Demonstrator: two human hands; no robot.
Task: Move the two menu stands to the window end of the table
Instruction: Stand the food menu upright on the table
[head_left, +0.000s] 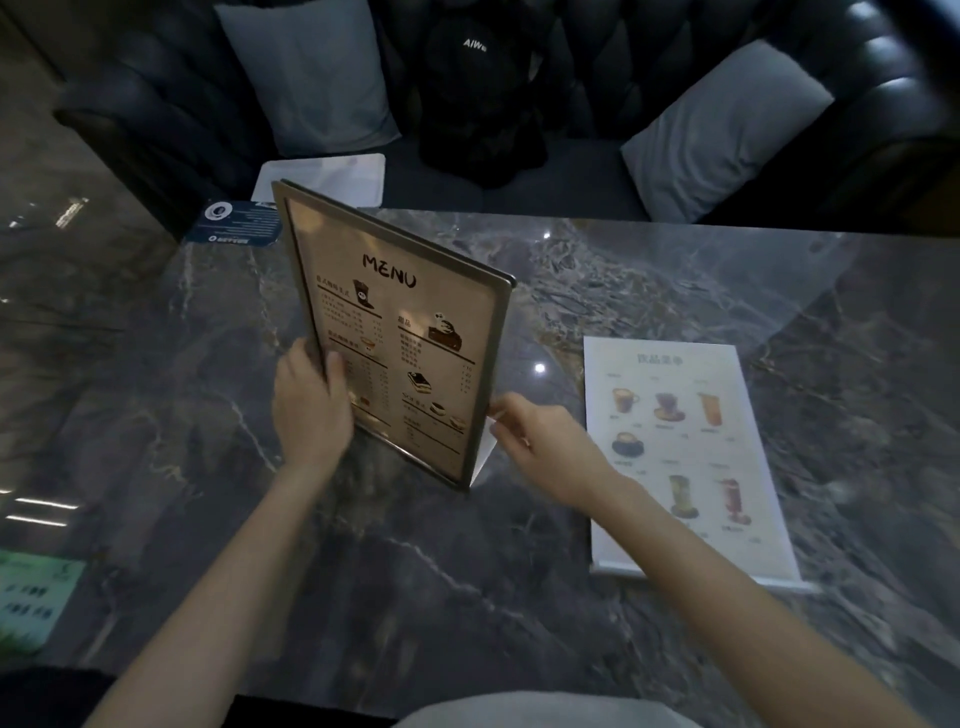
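Both hands, left (310, 410) and right (540, 441), clamp the side edges of an upright metal-framed menu stand (395, 338) on the marble bench (649, 280); likely stiff, light, best gripped low.

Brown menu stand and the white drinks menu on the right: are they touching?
Apart. The head view shows bare marble table between the brown menu stand, held by both hands, and the white drinks menu lying flat.
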